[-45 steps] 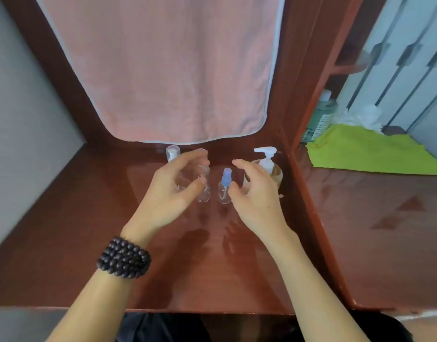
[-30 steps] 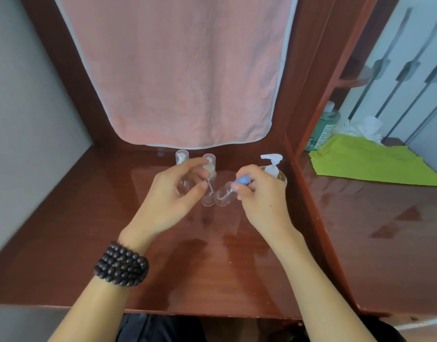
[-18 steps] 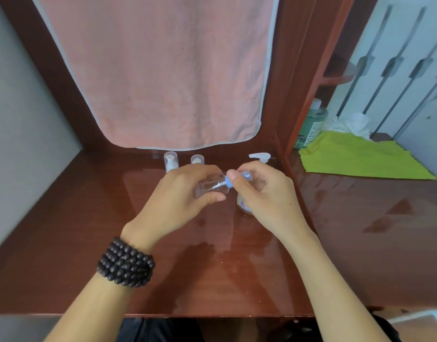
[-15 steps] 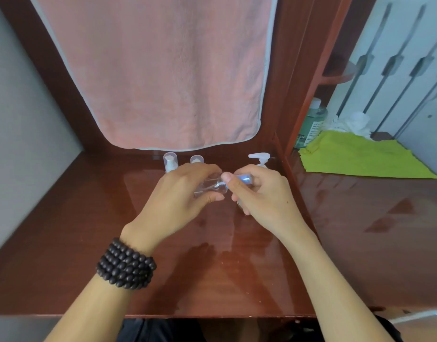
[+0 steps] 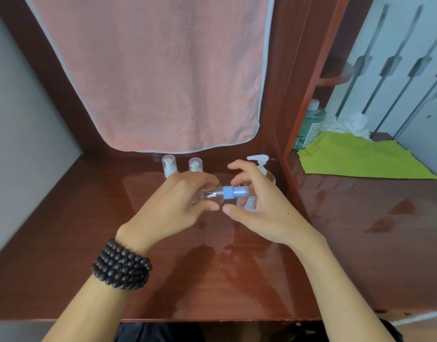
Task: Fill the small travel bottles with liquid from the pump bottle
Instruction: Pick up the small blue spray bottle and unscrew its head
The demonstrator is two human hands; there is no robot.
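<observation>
Mid-frame, opening step: left hand (image 5: pixel 178 206) gripping clear small bottle (image 5: pixel 208 195) sideways, right hand (image 5: pixel 256 206) fingers loose around blue cap (image 5: pixel 234 192); next, probably unscrewing it.

Since the first frame, the blue-capped travel bottle (image 5: pixel 212 195) has left the desk (image 5: pixel 89 243), where it stood upright beside the pump bottle (image 5: pixel 260 169). It now lies horizontal in the air, clear body gripped in the left hand (image 5: pixel 178 203), blue cap (image 5: pixel 234 192) pointing right. The right hand (image 5: pixel 259 206), which half a second ago pinched the cap, has loosened: thumb below, fingers spread above and behind the cap. The left hand earlier hovered by another clear bottle.
</observation>
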